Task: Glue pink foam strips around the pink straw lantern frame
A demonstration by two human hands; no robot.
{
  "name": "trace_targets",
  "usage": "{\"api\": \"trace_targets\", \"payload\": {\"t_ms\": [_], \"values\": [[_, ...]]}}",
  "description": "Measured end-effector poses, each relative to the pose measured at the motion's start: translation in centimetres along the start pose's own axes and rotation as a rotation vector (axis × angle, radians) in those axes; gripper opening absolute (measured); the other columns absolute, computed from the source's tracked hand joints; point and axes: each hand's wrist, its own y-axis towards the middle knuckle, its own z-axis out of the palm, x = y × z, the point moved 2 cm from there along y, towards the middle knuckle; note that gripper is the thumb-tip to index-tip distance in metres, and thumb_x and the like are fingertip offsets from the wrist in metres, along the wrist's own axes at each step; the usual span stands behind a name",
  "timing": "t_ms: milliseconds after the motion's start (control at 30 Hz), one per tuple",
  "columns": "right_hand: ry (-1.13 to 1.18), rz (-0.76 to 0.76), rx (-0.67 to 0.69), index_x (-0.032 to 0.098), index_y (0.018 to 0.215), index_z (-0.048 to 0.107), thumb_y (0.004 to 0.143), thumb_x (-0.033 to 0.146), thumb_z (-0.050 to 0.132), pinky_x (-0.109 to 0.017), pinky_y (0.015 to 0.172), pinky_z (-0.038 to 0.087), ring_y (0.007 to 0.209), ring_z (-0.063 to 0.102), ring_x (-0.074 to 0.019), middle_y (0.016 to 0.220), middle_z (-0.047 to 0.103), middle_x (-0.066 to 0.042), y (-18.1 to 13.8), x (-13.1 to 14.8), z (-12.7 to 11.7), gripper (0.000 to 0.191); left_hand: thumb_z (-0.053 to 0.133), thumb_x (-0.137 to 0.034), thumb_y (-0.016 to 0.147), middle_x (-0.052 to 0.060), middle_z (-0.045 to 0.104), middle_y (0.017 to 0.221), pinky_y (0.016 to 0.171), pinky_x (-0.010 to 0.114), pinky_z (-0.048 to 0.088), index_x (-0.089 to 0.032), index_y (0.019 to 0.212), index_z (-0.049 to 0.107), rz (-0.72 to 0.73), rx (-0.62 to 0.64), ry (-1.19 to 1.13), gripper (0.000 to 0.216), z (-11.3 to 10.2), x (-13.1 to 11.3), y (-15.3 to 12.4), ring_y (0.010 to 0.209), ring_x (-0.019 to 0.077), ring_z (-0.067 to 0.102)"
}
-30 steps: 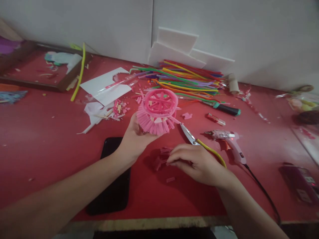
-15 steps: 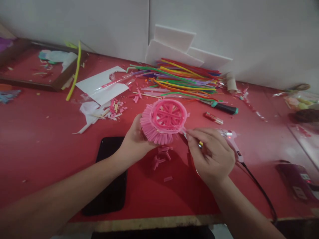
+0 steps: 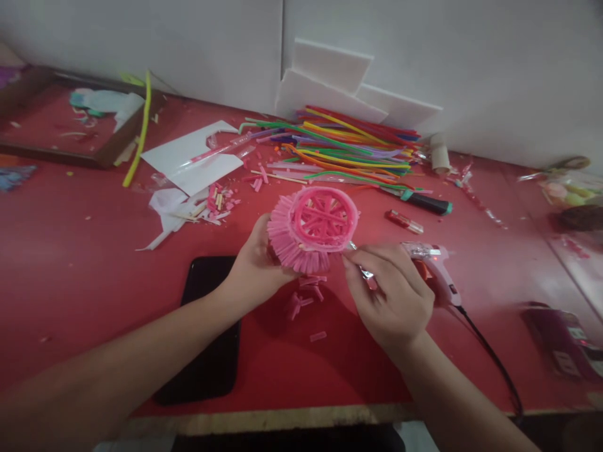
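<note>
My left hand (image 3: 264, 257) is closed around the left side of a pink round craft piece (image 3: 287, 235). Short pink strips fringe its outside, and crossed pink spokes fill the ring that faces me. At the ring's lower right edge, my right hand (image 3: 391, 292) pinches with thumb and forefinger; whatever is between the fingertips is too small to make out. A shiny metal tool (image 3: 366, 274) shows between the curled fingers of that hand, its kind mostly hidden. Loose pink strips (image 3: 311, 289) lie on the red table (image 3: 292, 370) below the piece.
A black phone (image 3: 202, 351) lies under my left forearm. Right of my right hand rests a pink glue gun (image 3: 440, 270) with its cord. Farther back are a cutter knife (image 3: 426, 202), a red lighter (image 3: 404, 221), colourful pipe cleaners (image 3: 348, 144) and white foam boards (image 3: 330, 94).
The pink craft piece has shifted slightly right and turned a little. My right hand has moved slightly left and down, its pinch now just below the ring's edge.
</note>
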Motion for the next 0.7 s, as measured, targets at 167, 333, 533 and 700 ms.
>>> {"api": "trace_targets", "payload": {"t_ms": [167,333,533,700], "values": [[-0.009,-0.029,0.023,0.021,0.105,0.069,0.09,0.007,0.067,-0.032,0.075,0.055,0.081,0.065,-0.0148,0.089,0.067,-0.002,0.1,-0.1,-0.3,0.021,0.097,-0.025,0.054,0.005,0.073,0.123,0.1,0.042,0.06,-0.027,0.117,0.058,-0.004,0.017,-0.006,0.074,0.3,-0.2,-0.1,0.115,0.028,0.071],[-0.035,-0.13,0.018,0.02,0.11,0.067,0.085,0.005,0.071,-0.035,0.082,0.052,0.087,0.066,-0.0159,0.096,0.067,-0.003,0.3,-0.8,-0.6,0.029,0.098,-0.023,0.052,0.006,0.073,0.123,0.103,0.042,0.058,-0.025,0.116,0.059,-0.073,0.012,-0.027,0.076,0.3,-0.6,-0.2,0.117,0.0284,0.07],[-0.084,-0.136,0.003,0.026,0.107,0.072,0.084,0.007,0.076,-0.036,0.082,0.054,0.088,0.065,-0.0173,0.096,0.069,-0.002,0.1,-1.5,-0.4,0.03,0.098,-0.019,0.05,0.006,0.073,0.123,0.098,0.04,0.059,-0.025,0.116,0.059,-0.083,0.024,-0.072,0.077,0.1,-0.4,-0.2,0.116,0.0285,0.07],[-0.043,-0.144,-0.032,0.024,0.1,0.075,0.083,0.002,0.074,-0.034,0.078,0.054,0.084,0.064,-0.0158,0.091,0.071,-0.001,0.1,-1.1,-0.5,0.027,0.097,-0.017,0.05,0.005,0.075,0.12,0.097,0.039,0.06,-0.026,0.114,0.06,-0.059,0.036,-0.088,0.075,0.3,-0.5,-0.2,0.112,0.0268,0.072]]}}
